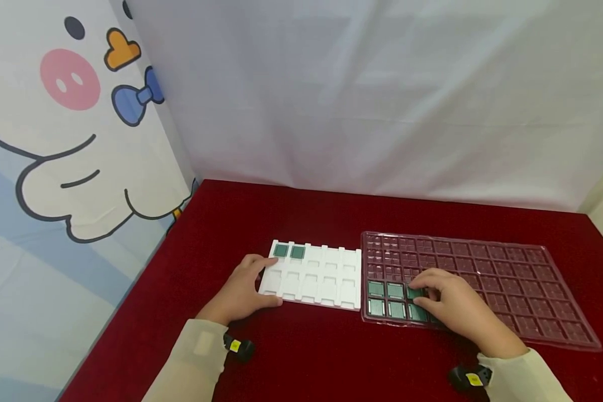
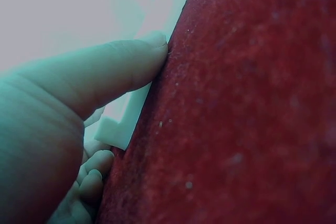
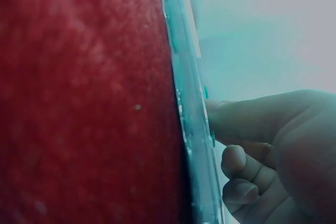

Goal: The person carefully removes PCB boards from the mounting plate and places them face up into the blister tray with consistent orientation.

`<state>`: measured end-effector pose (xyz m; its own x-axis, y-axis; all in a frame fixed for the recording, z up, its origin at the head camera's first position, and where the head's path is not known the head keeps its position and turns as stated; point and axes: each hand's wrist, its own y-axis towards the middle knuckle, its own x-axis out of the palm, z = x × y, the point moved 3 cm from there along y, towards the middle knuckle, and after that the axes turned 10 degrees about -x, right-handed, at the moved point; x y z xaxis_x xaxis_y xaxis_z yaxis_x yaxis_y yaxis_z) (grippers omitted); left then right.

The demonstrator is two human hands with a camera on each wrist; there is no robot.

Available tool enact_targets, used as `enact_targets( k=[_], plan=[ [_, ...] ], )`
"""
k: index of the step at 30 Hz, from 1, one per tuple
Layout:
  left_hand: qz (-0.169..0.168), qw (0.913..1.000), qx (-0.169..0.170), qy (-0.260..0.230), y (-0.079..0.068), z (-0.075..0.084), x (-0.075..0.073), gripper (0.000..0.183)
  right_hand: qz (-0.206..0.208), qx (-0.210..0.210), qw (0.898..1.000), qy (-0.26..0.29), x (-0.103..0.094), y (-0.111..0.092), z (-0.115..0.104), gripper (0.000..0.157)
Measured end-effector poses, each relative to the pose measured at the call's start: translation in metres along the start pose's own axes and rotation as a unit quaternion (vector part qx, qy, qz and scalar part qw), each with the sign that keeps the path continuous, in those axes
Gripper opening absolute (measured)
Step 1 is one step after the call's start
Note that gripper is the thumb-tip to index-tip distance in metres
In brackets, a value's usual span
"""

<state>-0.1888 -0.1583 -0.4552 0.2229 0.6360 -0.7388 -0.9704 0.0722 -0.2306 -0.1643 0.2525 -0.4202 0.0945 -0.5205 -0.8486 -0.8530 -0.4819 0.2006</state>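
Chip (image 1: 414,293), green, right of centre in the frame: you're pinching it between right thumb and index finger. Right hand (image 1: 449,304) covers part of it; can't tell if it's clear of its pocket. It's third along in the upper filled row of the clear tray (image 1: 542,293), with neighbour chips (image 1: 396,310) close to its left and below, lower row running partly under your hand. Risk: the thumb is so near that lower row that a sideways lift could knock one crooked. Thin edges too, so a loose pinch might tip or drop it.

Clear tray fills the right of the frame, most pockets bare. I see no hand gripping it, so a drag could make it skid.

White tray (image 1: 329,273), just beside it at frame centre: two seated chips (image 1: 297,252) at its upper left, other pockets bare. Your left hand (image 1: 243,287) grips its left end, thumb and index spread wide, thumb along the near edge. Index tip is close to the leftmost chip; a shift there could unseat it.

Beyond: red counter (image 1: 331,360), white curtain (image 1: 357,100) across the top, cartoon print (image 1: 70,173) upper left.
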Motion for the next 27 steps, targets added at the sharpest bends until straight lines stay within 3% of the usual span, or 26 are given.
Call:
enact_targets(
  k=[16,21,27],
  plan=[
    [-0.01,0.9999,-0.007,0.01,0.003,0.004,-0.002,0.086,0.0,0.006,1.0,0.003,0.0,0.0,0.003,0.023],
    [-0.021,0.9993,-0.013,0.029,0.003,0.006,-0.009,0.086,-0.004,0.009,1.0,0.0,0.002,0.0,0.004,0.023],
    [-0.006,0.9985,-0.016,0.053,-0.001,0.014,-0.019,0.077,-0.002,0.007,1.0,0.0,0.001,-0.001,0.003,0.023]
  ],
)
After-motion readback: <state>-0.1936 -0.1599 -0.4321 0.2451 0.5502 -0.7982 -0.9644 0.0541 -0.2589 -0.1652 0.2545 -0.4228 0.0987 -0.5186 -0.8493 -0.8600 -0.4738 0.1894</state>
